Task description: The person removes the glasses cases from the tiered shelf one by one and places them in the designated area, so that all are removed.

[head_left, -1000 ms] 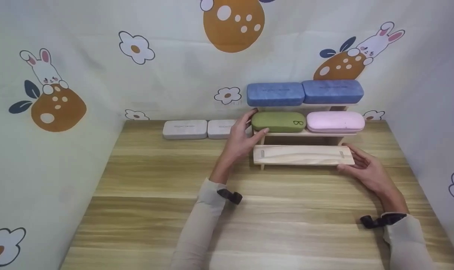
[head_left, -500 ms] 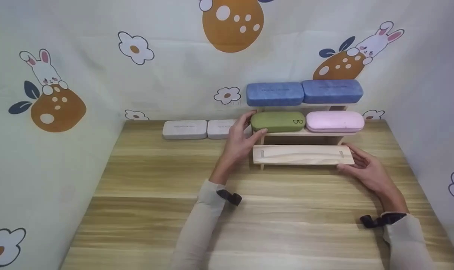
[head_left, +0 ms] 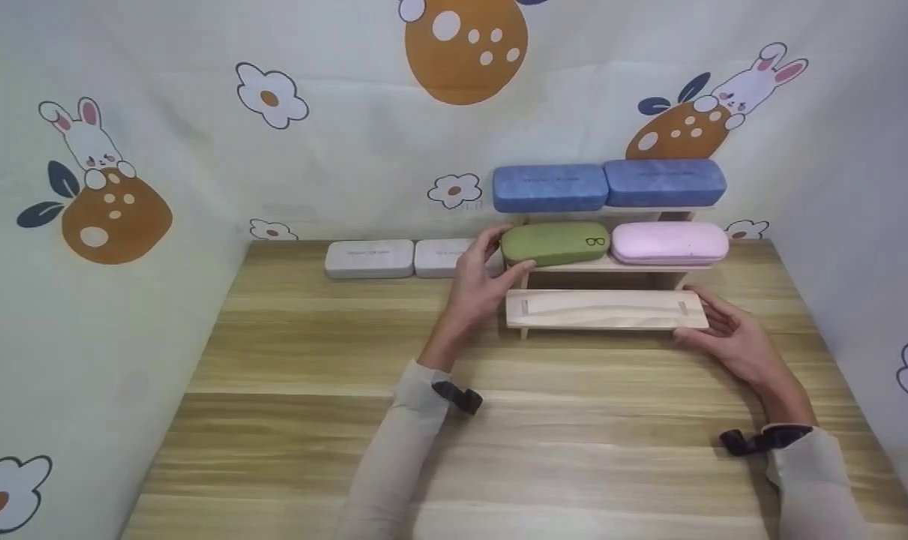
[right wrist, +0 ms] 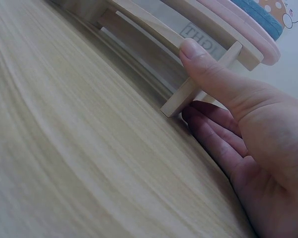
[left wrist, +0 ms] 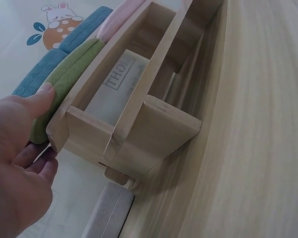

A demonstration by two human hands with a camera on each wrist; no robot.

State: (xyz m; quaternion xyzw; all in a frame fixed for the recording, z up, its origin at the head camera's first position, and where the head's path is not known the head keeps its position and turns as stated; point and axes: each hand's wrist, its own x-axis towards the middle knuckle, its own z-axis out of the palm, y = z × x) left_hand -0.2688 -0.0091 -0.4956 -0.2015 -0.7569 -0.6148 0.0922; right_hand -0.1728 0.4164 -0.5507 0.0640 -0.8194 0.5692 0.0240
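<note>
On the middle tier of a stepped wooden rack [head_left: 603, 310], my left hand [head_left: 480, 281] holds the left end of a green glasses case [head_left: 555, 244]. Its thumb lies on the case's front side in the left wrist view, with the fingers at the far end. The case sits slightly askew beside a pink glasses case [head_left: 671, 244]. At the bare lowest tier, my right hand [head_left: 738, 341] grips the right end of the board. Its thumb [right wrist: 193, 49] presses on the board's front edge, and its other fingers reach round behind and below.
Two blue glasses cases, a left one [head_left: 549, 188] and a right one [head_left: 665, 183], fill the top tier. Left of the rack, two light grey cases [head_left: 371, 259] lie against the patterned backdrop [head_left: 349, 150]. The wood-grain table [head_left: 311, 435] stretches out in front.
The green glasses case has turned slightly, its left end coming a little toward the front. The right hand and the rack have kept their places.
</note>
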